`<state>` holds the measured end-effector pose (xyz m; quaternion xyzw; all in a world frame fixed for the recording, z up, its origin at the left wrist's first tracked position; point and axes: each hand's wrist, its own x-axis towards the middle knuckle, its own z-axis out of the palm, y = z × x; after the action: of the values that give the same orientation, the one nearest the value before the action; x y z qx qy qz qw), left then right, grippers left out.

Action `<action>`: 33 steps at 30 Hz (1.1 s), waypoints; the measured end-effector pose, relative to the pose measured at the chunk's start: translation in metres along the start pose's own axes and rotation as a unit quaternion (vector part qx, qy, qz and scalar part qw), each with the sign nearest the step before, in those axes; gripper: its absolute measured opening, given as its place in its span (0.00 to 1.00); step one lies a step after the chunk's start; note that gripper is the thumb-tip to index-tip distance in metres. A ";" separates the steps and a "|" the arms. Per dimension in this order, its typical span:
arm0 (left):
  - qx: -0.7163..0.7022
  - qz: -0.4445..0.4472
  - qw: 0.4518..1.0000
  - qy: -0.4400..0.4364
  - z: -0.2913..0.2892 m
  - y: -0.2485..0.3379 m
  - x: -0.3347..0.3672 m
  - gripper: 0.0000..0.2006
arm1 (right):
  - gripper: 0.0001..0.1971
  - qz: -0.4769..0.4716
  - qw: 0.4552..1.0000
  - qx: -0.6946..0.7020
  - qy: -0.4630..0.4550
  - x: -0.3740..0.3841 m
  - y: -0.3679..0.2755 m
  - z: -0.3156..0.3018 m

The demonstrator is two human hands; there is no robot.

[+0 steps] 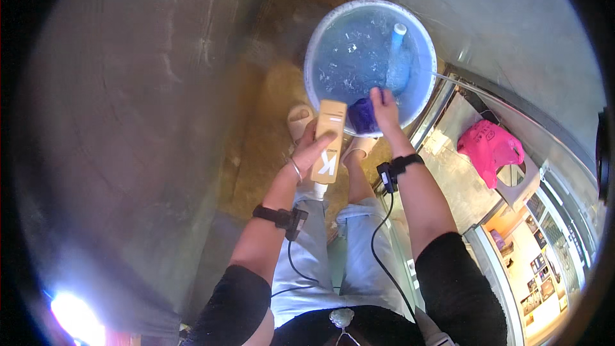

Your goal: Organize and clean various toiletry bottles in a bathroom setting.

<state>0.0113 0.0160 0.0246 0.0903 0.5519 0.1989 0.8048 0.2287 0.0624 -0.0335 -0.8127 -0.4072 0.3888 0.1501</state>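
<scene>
My left hand [311, 152] is wrapped round a tan bottle [332, 131] with a white print. The bottle's white cap end points down toward my legs. At the near right rim of a round pale blue tub [310, 67], my right hand [385, 113] grips a dark purple-blue cloth [362, 115] in closed fingers. Bluish water [352, 48] with patches of foam or bright reflections fills the tub. A light blue object [398, 57] with a white-tipped, handle-like end lies partly under the water at the right side; its kind is unclear.
My feet in pale slippers [300, 122] stand on the brown floor close to the tub. Grey walls [128, 90] rise around. To the right, past a door track [442, 106], a pink plastic bag [490, 148] lies by a cardboard box [522, 182].
</scene>
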 end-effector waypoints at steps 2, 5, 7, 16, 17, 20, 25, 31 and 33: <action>0.039 0.029 0.999 0.003 -0.007 -0.011 0.008 0.30 | 0.19 0.169 0.952 0.228 -0.113 -0.005 -0.011 0.005; -0.049 -0.031 0.998 -0.022 -0.011 0.001 -0.002 0.31 | 0.14 0.136 0.901 0.357 -0.204 -0.043 -0.040 -0.005; -0.083 -0.033 0.996 -0.023 -0.013 0.002 -0.009 0.29 | 0.13 -0.031 0.956 0.222 -0.191 -0.092 -0.078 -0.023; 0.133 0.176 0.975 -0.006 -0.021 -0.043 0.017 0.31 | 0.17 -0.044 0.981 0.006 -0.187 -0.021 -0.068 0.039; 0.129 0.183 0.975 0.001 -0.021 -0.043 0.018 0.33 | 0.18 0.098 0.937 0.089 -0.324 -0.009 -0.068 0.036; 0.376 0.294 0.879 0.011 -0.031 -0.013 0.010 0.37 | 0.21 0.241 0.849 0.159 -0.442 0.002 -0.088 0.024; 0.631 0.203 0.746 -0.058 -0.008 0.021 0.013 0.39 | 0.24 0.194 0.924 0.128 -0.303 0.021 -0.009 0.039; 0.587 0.276 0.760 -0.039 -0.035 0.028 0.013 0.37 | 0.28 0.128 0.917 0.197 -0.321 -0.027 -0.059 0.017; 0.615 0.266 0.739 -0.068 -0.025 0.037 0.016 0.37 | 0.26 0.123 0.928 0.189 -0.296 -0.024 -0.053 0.018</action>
<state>-0.0154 0.0544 0.0152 0.7220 0.4513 0.0161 0.5242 0.1778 0.0754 -0.0033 -0.6608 -0.2489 0.6971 0.1245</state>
